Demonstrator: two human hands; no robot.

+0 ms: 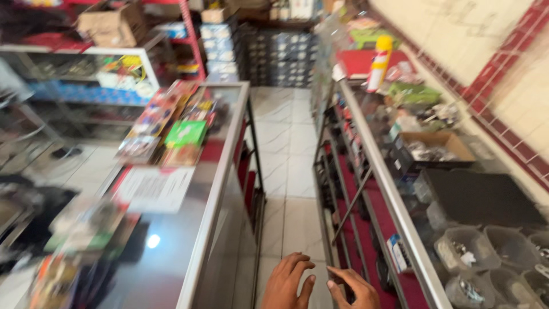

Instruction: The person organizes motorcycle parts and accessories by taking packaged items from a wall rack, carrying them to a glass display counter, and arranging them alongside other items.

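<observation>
Nearest the camera, at the bottom edge of the view, the left hand [290, 281] hangs palm down over the white tiled floor [289, 171] of the aisle, its fingers slightly spread and curled a little, holding nothing. Just beside it, the right hand [355, 288] reaches toward the lower front of the glass display case [394, 212] on the right; its thumb and forefinger are close together at a small dark spot near the case's frame, but the blur makes it impossible to tell whether they grip anything. The two hands are near each other without touching. The right case has a metal top rail and red-lined shelves behind glass, and a thin rod [350, 207] leans across its front. On top of it sit clear plastic tubs [466, 252] with small parts, a flat black box [486, 197], an open cardboard box [437, 147], and, farther back, a yellow and white spray can [380, 62] standing upright. On the left, a second glass counter [211, 189] carries a white sheet of paper [154, 187], a green packet [186, 133] and a row of colourful packages. Stacked boxes [220, 48] fill the shelves at the far end of the aisle.
</observation>
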